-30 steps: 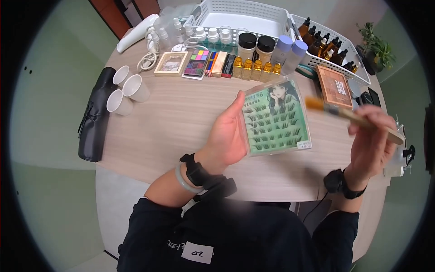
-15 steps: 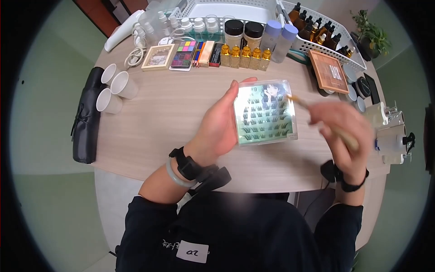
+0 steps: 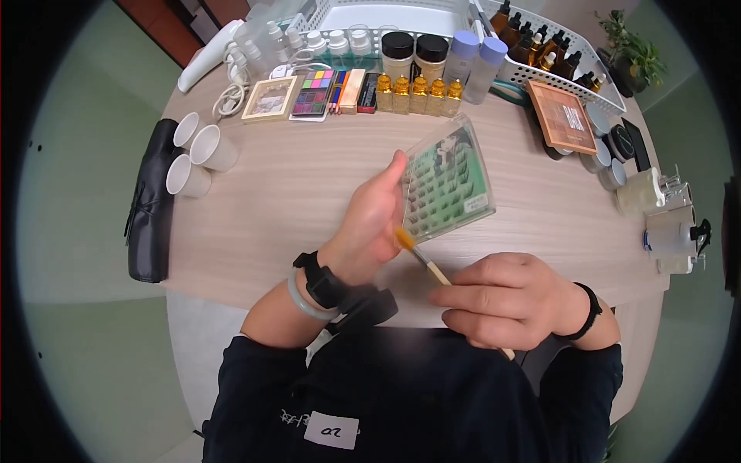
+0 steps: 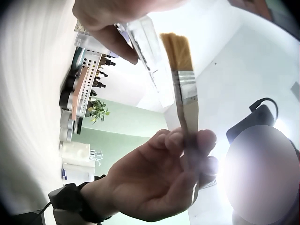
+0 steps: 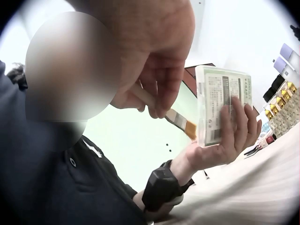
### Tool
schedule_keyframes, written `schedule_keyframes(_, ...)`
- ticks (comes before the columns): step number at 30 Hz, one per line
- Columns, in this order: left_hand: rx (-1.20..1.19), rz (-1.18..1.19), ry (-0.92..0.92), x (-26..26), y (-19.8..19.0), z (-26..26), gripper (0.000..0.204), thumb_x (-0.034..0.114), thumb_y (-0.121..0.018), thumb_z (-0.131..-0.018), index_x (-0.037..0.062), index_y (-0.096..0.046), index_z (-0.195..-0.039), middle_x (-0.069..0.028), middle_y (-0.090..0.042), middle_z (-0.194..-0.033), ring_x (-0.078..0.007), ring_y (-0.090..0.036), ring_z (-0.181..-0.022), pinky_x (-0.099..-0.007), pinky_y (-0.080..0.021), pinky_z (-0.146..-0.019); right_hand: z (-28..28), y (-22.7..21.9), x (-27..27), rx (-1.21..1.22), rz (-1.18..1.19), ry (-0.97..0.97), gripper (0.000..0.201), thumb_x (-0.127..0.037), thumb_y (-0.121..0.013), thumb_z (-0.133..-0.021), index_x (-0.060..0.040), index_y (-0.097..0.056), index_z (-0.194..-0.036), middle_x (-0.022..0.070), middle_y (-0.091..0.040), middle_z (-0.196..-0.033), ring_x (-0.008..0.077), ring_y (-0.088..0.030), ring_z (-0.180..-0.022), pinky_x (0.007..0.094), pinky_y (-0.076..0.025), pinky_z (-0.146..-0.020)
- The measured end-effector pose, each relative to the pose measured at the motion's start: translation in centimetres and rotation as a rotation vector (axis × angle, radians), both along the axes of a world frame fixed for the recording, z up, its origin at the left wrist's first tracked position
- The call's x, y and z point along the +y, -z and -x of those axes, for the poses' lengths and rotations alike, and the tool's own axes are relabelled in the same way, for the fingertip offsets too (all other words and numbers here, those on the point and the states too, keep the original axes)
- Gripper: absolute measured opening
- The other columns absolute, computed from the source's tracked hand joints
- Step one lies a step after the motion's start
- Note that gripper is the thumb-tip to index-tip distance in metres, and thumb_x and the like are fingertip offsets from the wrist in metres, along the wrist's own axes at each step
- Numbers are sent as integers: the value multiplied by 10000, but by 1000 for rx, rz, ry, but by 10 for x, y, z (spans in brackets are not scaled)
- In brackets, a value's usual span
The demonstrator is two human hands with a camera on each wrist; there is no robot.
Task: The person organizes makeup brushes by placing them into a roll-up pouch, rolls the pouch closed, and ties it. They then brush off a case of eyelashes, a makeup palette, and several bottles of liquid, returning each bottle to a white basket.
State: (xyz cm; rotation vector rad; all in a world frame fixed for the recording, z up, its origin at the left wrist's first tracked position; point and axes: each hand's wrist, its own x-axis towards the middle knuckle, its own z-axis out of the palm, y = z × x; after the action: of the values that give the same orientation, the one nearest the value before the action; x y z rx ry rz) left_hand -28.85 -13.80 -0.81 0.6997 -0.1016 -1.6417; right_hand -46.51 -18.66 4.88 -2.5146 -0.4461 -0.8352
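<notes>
- Right hand, over the table's front edge: thumb and fingers pinch the brush by its wooden handle. Half a second ago it was farther right and blurred, bristles by the case's upper right corner; now they are at its lower left corner — whether touching, I cannot tell.
- The brush's long axis slants from near right to far left, bristles leading.
- Left hand: grips the clear case above mid-table, thumb along its left side, fingers across its back. The case has tilted since then, its top now leaning far and right, the glare gone from its face.
- Wood surface stretches leftward to the paper cups near the left edge, and rightward to the pump bottles at the right edge.
- Beyond the case, gold-capped bottles stand toward the far edge.
</notes>
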Motion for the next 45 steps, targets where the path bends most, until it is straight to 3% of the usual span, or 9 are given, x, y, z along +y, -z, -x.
schedule_keyframes(3, -67, -31, -41, -1, -1, 6, 425, 369, -343, -925, 25, -438, -1155, -78, -556, -1063, -162, -554, -896, -293, -463, -756, 10, -6, -9, -69, 186, 41, 48, -68, -581, -650, -53, -543, -676, 82, -588, -889, 194, -557, -686, 253, -468, -548)
schedule_keyframes(7, -8, 33, 0, 1, 0, -3, 385, 339, -363, -926, 23, -464, -1120, -48, -565, -1028, -143, -573, -850, -260, -486, -673, 48, -18, -25, -28, 98, 104, 68, -20, -555, -610, -59, -504, -633, 66, -605, -827, 215, -536, -643, 250, -442, -527)
schedule_keyframes(11, -156, 15, -28, -4, -11, 7, 324, 274, -380, -927, 19, -461, -1109, -33, -561, -929, -133, -581, -804, -258, -500, -638, 79, -11, -31, -15, -61, 383, 135, 6, -558, -583, -50, -526, -701, 82, -608, -830, 220, -536, -626, 281, -447, -543)
schedule_keyframes(17, -583, 39, 33, -19, 14, 16, 254, 164, -429, -910, 11, -438, -1113, -58, -552, -898, -118, -564, -808, -266, -492, -700, 116, 16, -38, -153, -705, 693, 56, -9, -497, -788, 16, -535, -821, 133, -585, -927, 155, -551, -731, 268, -452, -673)
schedule_keyframes(34, -1257, -170, 315, -73, 14, 41, 228, 189, -504, -872, 49, -525, -1051, -9, -567, -839, -83, -538, -773, -237, -441, -648, 185, 84, -32, -323, -1275, 743, 112, -88, -518, -852, 20, -548, -848, 110, -592, -912, 105, -537, -751, 229, -430, -700)
schedule_keyframes(36, -1752, -10, 455, -77, 18, 31, 258, 216, -538, -845, 50, -551, -1041, -10, -583, -864, -116, -553, -778, -252, -444, -660, 190, 95, -31, -339, -1326, 749, 112, -88, -518, -852, 19, -548, -845, 112, -593, -912, 106, -539, -749, 229, -431, -699)
schedule_keyframes(39, -2112, 79, 496, -85, 5, 30, 316, 230, -593, -762, -28, -585, -945, -111, -588, -877, -176, -568, -767, -301, -462, -684, 195, 104, -31, -356, -1370, 735, 109, -87, -516, -853, 17, -548, -844, 116, -594, -910, 106, -538, -740, 232, -432, -690)
schedule_keyframes(43, -2097, 54, 516, -115, -21, 49, 373, 290, -574, -816, -12, -550, -1033, -63, -592, -924, -153, -561, -850, -274, -453, -698, 195, 104, -31, -395, -1382, 691, 100, -79, -513, -853, 16, -545, -845, 118, -592, -902, 105, -535, -725, 233, -434, -677)
schedule_keyframes(45, -1433, -7, 363, -135, -24, 66, 405, 336, -554, -834, -15, -527, -1033, -72, -567, -943, -157, -547, -876, -288, -467, -719, 195, 104, -32, -389, -1370, 683, 98, -77, -511, -853, 16, -543, -844, 118, -591, -900, 105, -534, -721, 233, -434, -674)
